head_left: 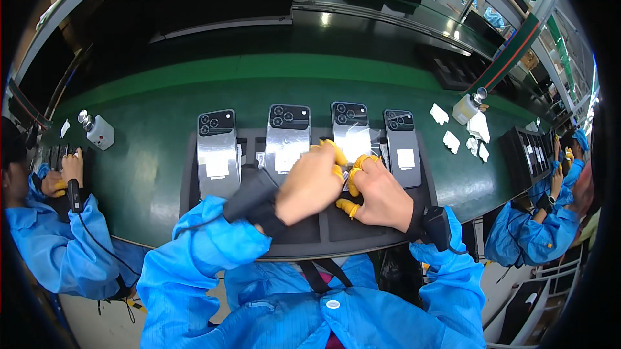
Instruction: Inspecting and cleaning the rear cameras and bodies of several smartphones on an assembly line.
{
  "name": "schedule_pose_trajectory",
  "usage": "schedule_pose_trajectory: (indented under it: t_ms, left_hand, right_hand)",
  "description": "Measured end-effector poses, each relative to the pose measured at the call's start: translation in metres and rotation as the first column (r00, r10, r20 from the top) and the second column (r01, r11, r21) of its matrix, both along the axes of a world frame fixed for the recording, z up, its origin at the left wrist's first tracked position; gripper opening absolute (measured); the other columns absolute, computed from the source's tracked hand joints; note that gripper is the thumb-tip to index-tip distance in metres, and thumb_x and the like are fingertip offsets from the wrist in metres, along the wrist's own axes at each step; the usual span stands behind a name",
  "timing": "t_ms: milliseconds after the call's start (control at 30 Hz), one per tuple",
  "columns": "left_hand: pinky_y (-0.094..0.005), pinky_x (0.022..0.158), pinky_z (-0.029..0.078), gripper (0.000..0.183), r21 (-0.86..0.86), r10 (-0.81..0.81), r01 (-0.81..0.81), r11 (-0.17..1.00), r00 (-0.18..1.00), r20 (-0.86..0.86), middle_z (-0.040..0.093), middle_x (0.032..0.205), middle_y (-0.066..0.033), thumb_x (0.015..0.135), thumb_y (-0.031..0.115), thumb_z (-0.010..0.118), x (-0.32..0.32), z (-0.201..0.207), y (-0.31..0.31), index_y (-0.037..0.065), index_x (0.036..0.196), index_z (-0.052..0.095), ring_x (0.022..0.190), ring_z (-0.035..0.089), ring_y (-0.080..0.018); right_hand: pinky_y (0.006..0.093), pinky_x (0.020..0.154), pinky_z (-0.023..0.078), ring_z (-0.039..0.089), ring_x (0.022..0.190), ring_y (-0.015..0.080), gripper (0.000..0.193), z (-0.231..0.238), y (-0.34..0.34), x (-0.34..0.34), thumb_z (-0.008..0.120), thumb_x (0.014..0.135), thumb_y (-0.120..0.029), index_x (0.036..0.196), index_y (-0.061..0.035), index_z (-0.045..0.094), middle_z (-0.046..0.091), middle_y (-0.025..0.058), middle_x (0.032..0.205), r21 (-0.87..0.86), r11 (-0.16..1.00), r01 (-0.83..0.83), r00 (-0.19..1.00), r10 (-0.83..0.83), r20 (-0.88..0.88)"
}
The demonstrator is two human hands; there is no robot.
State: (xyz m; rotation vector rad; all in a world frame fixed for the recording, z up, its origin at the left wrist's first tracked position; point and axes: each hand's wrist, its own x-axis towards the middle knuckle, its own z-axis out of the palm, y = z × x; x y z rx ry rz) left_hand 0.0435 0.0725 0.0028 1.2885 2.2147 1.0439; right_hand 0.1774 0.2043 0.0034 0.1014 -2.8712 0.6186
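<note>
Four smartphones lie in a row, camera side up, in a dark foam tray [310,227]: a far-left phone [217,148], a second phone [288,132], a third phone [351,130] and a far-right phone [402,148]. Glossy clear film and white labels show on their backs. My left hand [312,177], slightly blurred, reaches over the lower part of the third phone with fingers curled. Close beside it, my right hand [380,195] has its fingers bent in at that phone's lower edge. Yellow finger cots cover fingertips of both hands. Whatever they pinch is hidden.
White wipes [451,142] and a dispenser bottle [467,107] stand right of the tray; another bottle [97,131] is at left. Co-workers in blue sit at both sides, one near a black tray [532,155]. A dark panel [194,0] rises beyond the green bench.
</note>
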Motion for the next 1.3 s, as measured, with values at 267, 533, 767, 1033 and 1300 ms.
schedule_pose_trajectory:
  t_ms: [267,533,767,1033,1300]
  left_hand:
    - [-0.0391,0.077,0.051,0.028,0.232,-0.027,-0.079,0.969,0.906,0.422,0.068,0.096,-0.0208,0.083,0.006,0.052,-0.004,-0.001,-0.005,-0.004,0.106,0.062,0.088,0.066,-0.0320]
    - [-0.0275,0.075,0.047,0.030,0.258,-0.085,-0.073,0.963,0.828,0.554,0.062,0.100,-0.0076,0.080,-0.003,0.047,-0.010,-0.005,-0.006,-0.002,0.107,0.061,0.087,0.057,-0.0145]
    - [-0.0356,0.074,0.049,0.030,0.143,0.012,-0.057,0.988,0.954,0.300,0.062,0.098,-0.0148,0.077,-0.002,0.054,-0.006,0.013,-0.010,-0.001,0.106,0.062,0.084,0.061,-0.0249]
    - [-0.0475,0.111,0.038,0.052,0.144,-0.372,0.536,0.832,0.731,-0.572,0.054,0.130,-0.0271,0.090,0.030,0.062,0.024,-0.034,-0.023,-0.003,0.129,0.055,0.127,0.049,-0.0428]
    - [-0.0481,0.113,0.035,0.066,0.070,-0.426,0.519,0.852,0.764,-0.484,0.050,0.133,-0.0316,0.093,0.047,0.058,0.033,-0.022,-0.033,-0.005,0.133,0.052,0.131,0.044,-0.0459]
  right_hand:
    - [0.0466,0.078,0.049,0.053,0.090,0.0419,0.036,0.000,-0.016,0.009,0.078,0.071,-0.019,0.090,0.0045,0.059,0.053,0.0239,0.100,0.150,0.961,0.232,0.971,-0.220,-0.087]
    - [0.0450,0.077,0.049,0.055,0.087,0.0403,0.030,0.000,-0.021,0.008,0.074,0.068,-0.012,0.088,0.0039,0.058,0.054,0.0222,0.095,0.275,0.944,0.180,0.981,-0.151,-0.122]
    - [0.0379,0.070,0.050,0.061,0.079,0.0308,0.011,0.013,0.030,-0.006,0.066,0.072,-0.004,0.082,-0.0006,0.064,0.061,0.0156,0.082,-0.259,0.966,0.006,0.997,0.013,0.071]
    - [0.0272,0.072,0.053,0.064,0.082,0.0169,0.017,0.016,0.075,-0.012,0.060,0.089,-0.011,0.098,0.0030,0.064,0.066,0.0082,0.093,-0.912,0.264,0.315,0.931,0.103,0.351]
    - [0.0376,0.069,0.053,0.065,0.076,0.0309,0.025,0.083,-0.022,-0.091,0.068,0.067,-0.006,0.090,0.0012,0.061,0.061,0.0163,0.087,-0.094,0.980,-0.173,0.942,0.136,-0.307]
